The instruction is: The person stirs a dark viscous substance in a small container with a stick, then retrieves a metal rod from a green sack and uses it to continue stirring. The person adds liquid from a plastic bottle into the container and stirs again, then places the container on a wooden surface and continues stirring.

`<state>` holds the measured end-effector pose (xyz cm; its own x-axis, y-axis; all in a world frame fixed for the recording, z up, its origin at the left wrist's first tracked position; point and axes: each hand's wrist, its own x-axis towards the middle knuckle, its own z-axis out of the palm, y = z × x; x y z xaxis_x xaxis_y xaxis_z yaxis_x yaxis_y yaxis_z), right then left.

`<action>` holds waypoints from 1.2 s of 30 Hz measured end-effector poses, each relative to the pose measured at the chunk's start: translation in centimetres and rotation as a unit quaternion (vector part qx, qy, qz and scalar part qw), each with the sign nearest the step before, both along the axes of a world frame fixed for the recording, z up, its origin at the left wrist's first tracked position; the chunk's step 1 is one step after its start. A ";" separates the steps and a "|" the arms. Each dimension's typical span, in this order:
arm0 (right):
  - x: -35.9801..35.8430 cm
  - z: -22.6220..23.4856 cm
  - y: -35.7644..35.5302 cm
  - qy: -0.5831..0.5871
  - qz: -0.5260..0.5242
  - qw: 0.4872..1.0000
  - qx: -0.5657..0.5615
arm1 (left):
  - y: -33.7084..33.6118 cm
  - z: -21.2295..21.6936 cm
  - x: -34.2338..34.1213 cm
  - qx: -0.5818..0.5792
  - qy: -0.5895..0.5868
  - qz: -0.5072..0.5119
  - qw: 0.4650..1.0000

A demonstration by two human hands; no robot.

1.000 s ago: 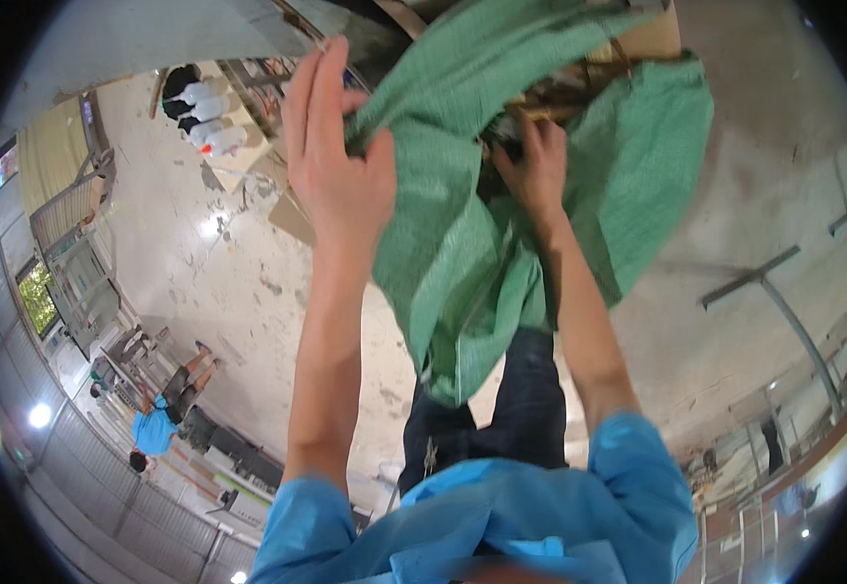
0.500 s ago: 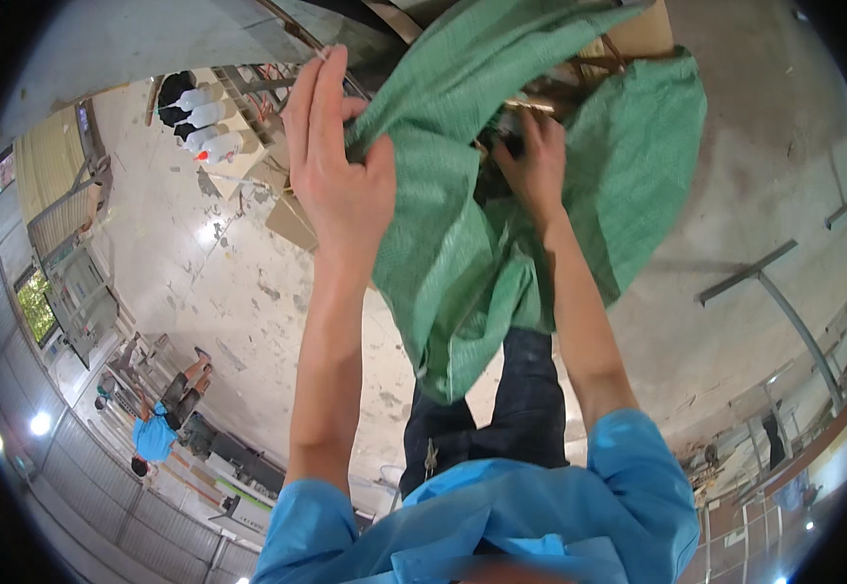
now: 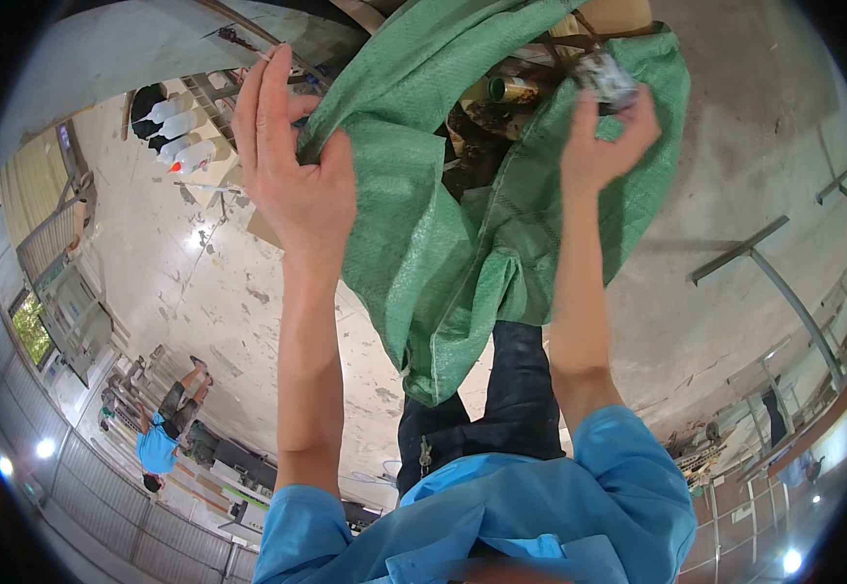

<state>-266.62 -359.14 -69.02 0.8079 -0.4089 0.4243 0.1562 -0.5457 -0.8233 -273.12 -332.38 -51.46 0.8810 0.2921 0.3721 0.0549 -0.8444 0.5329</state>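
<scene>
Head view: right hand (image 3: 606, 146) pinches a small dark-and-white piece (image 3: 606, 80) at a green woven sack (image 3: 394, 204)

The right grip closes thumb and fingers on the piece, which is too blurred to name more closely, in front of the sack's right flap. On the other side, the left hand (image 3: 297, 185) stretches its fingers upward, with the thumb against the sack's left edge; I cannot tell whether this grip pinches the cloth. Between the hands the sack gapes, showing a cylinder with a green rim (image 3: 511, 90) among dark, jumbled contents. Its lower corner hangs in front of the wearer's dark trousers (image 3: 521, 389).

To the left, white bottles (image 3: 180, 124) stand close together, one with a red tip. Farther down that side is a co-worker in a blue top (image 3: 158, 450). To the right, a T-shaped metal support (image 3: 739, 251) stands well apart from the sack, above the stained floor (image 3: 681, 336).
</scene>
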 end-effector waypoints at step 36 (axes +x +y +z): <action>-9.9 15.9 -2.3 0.328 0.224 0.440 0.805 | -4.6 5.7 -8.1 -0.166 0.093 -0.019 0.982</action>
<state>-276.48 -361.40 -53.15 0.6929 0.5101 -0.5097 -0.6086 0.7927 -0.0341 -281.18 -337.03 -45.79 0.9372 0.3358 0.0941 0.1488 -0.6290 0.7630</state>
